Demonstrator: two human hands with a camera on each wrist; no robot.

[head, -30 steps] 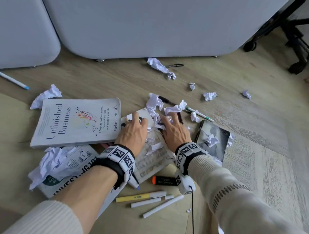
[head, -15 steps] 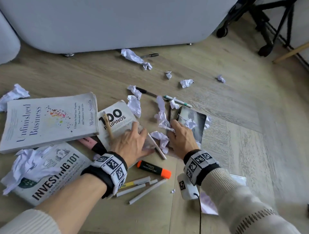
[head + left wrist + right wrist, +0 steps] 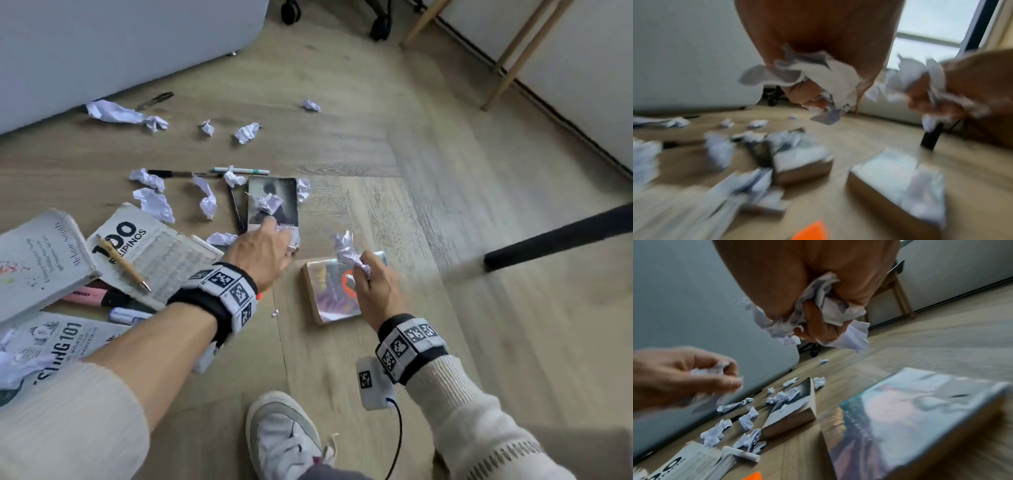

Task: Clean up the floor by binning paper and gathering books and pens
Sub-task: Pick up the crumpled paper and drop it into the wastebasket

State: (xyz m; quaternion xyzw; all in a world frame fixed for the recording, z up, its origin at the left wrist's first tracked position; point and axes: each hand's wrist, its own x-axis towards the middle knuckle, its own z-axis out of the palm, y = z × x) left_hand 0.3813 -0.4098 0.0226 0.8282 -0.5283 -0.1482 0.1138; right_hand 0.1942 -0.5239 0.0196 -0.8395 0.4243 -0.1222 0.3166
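Paper-binning step in hand: crumpled paper wad (image 3: 349,253) clenched in the right hand (image 3: 375,291), lifted off the floor (image 3: 428,212) above the iridescent book (image 3: 330,294); a second paper clump (image 3: 818,81) gripped in the curled fingers of the left hand (image 3: 260,255), poised over the near end of the dark-covered book (image 3: 273,202). Both fists full, then, by the wrist views, though blurred with motion. Plenty still loose on the floor: scraps (image 3: 152,204) beside the "100 Filipinos" book (image 3: 150,257), one scrap (image 3: 270,204) on top of the dark cover, a long twist (image 3: 120,113) near the grey sofa base (image 3: 102,51), small balls (image 3: 247,132) further out. Pens ungathered too: a wooden pen (image 3: 121,263) lying across the "100" cover, a black pen (image 3: 236,209) along the dark book's left side, a white-and-green pen (image 3: 239,170) beyond it. No bin in view, so next move likely either stuffing in more scraps or carrying both handfuls off to a bin somewhere out of frame; tight grip needed to avoid shedding bits, judging by the loose tails hanging from each fist. Against a half-second ago: hands then low on the floor, pressed around scraps between the "100" book and the dark book; now raised and apart, paper in each. Viewpoint swung rightward, iridescent book and white shoe (image 3: 284,442) newly in view, orange highlighter almost hidden behind the left wrist.
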